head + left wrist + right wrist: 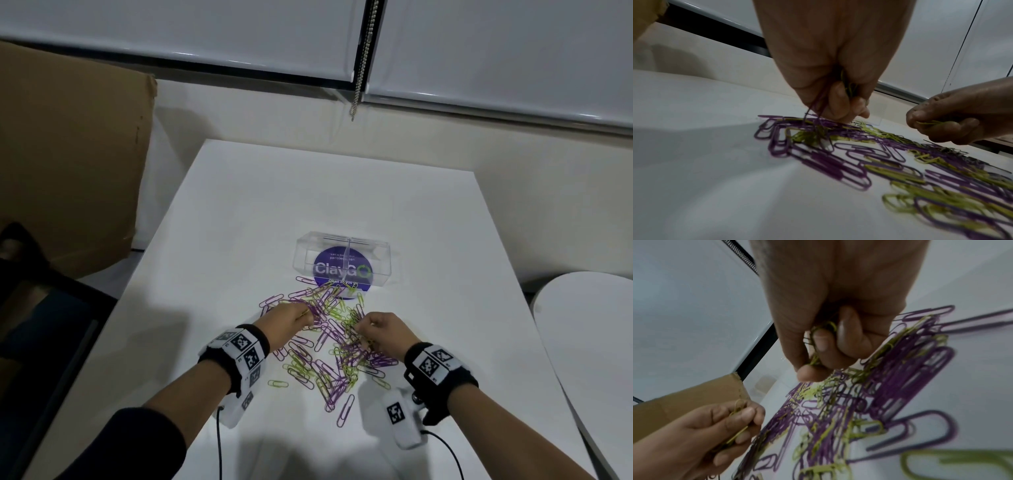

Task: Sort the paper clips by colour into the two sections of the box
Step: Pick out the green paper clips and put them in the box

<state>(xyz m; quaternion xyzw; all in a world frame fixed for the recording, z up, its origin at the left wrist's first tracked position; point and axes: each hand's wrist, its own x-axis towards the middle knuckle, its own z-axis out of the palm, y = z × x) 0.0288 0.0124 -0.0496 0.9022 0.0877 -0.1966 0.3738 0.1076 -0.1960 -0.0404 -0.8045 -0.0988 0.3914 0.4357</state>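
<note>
A heap of purple and yellow-green paper clips point(329, 339) lies spread on the white table point(239, 212). Behind it stands a clear plastic box point(342, 262) with a thin divider in the middle; both sections look bare. My left hand point(291, 317) is at the heap's left edge, fingers curled round a bunch of clips point(846, 86), purple and yellow-green ones trailing down to the heap. My right hand point(380, 325) hovers over the heap's right side and grips yellow-green clips point(818, 344) between thumb and fingers.
A round purple sticker point(339, 270) shows through the box. A large cardboard sheet point(68, 157) leans at the left. A second white table point(589, 342) stands to the right. Window blinds with a bead chain point(363, 61) hang behind.
</note>
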